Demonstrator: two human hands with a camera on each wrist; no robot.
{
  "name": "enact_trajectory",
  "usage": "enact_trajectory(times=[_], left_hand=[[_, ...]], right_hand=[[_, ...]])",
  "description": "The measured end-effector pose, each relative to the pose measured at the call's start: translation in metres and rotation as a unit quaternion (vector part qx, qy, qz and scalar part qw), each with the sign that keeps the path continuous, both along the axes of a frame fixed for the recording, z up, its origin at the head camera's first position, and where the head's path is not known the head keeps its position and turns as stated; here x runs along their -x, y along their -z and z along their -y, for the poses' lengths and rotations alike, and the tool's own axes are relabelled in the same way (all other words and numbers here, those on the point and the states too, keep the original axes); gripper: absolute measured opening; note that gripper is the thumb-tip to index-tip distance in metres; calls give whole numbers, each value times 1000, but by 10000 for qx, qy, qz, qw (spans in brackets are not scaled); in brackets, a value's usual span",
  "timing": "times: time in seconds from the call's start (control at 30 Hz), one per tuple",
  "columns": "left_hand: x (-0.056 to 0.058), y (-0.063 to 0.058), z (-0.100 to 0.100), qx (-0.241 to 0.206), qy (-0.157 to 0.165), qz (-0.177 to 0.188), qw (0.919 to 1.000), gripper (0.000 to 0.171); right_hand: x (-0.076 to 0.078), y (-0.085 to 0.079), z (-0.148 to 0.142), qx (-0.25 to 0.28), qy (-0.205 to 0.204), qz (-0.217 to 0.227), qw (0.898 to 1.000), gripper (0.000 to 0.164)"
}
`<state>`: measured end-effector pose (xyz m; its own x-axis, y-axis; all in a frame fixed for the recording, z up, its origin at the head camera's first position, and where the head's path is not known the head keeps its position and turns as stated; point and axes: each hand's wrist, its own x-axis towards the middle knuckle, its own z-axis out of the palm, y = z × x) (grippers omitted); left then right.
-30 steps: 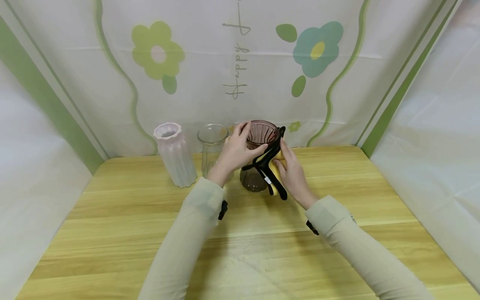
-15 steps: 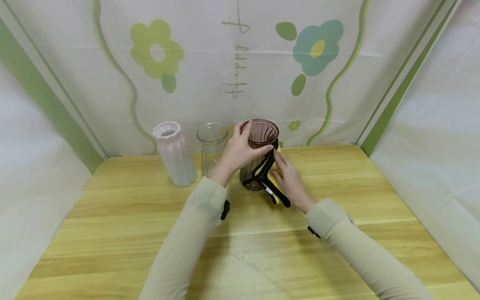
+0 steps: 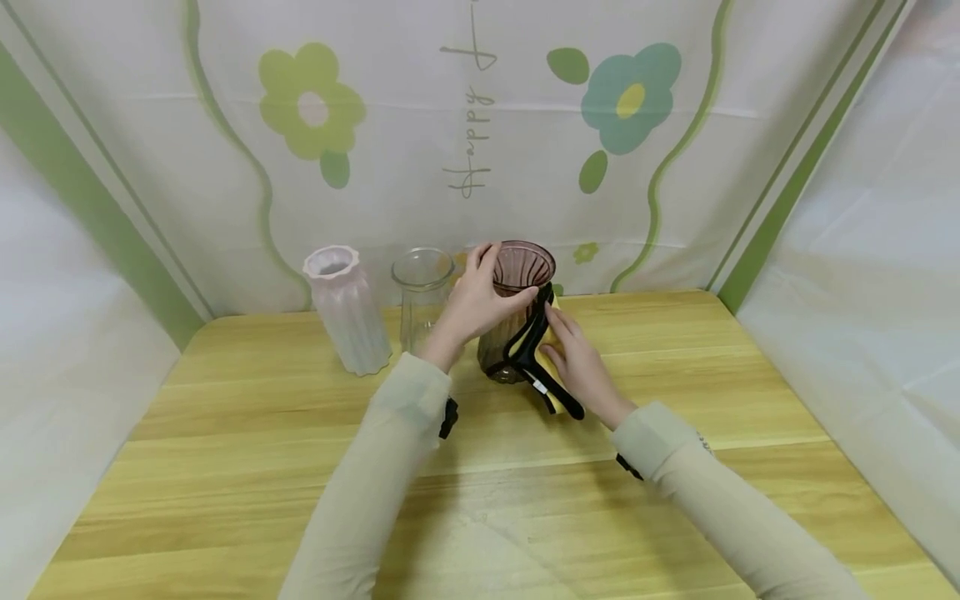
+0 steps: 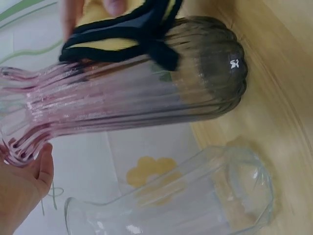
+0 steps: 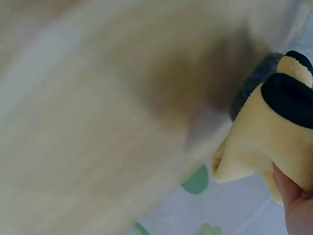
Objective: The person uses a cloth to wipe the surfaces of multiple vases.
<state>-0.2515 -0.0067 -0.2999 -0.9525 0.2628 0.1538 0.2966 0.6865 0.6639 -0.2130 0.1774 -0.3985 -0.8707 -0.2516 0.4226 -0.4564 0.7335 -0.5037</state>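
Note:
A purple-tinted fluted glass vase stands upright on the table; in the left wrist view its ribbed body lies across the picture. My left hand grips it by the flared rim, thumb in front and fingers at the far left side. On the vase's right side, my right hand holds a yellow cleaning cloth with black edging against the glass. In the right wrist view the cloth is bunched, with a thumb on its yellow side.
Left of the purple vase stands a clear glass vase, partly behind the left hand. Farther left is a white-and-pink fluted vase. A printed curtain hangs behind the wooden table.
My right hand has slid the cloth down along the vase's side from near the rim, and its black tail hangs lower. The left hand keeps its place at the rim.

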Motion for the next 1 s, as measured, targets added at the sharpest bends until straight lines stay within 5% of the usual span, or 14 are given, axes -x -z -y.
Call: enact_trajectory(times=[0.47, 0.77, 1.0], left_hand=[[3, -1, 5, -276, 304, 342, 9986, 93], [2, 3, 3, -525, 136, 278, 9981, 100], [0, 4, 2, -715, 106, 219, 9971, 96]], right_hand=[[6, -28, 6, 427, 118, 76, 9990, 68], [6, -14, 3, 189, -35, -4, 9998, 65], [1, 2, -6, -447, -97, 535, 9975, 68]])
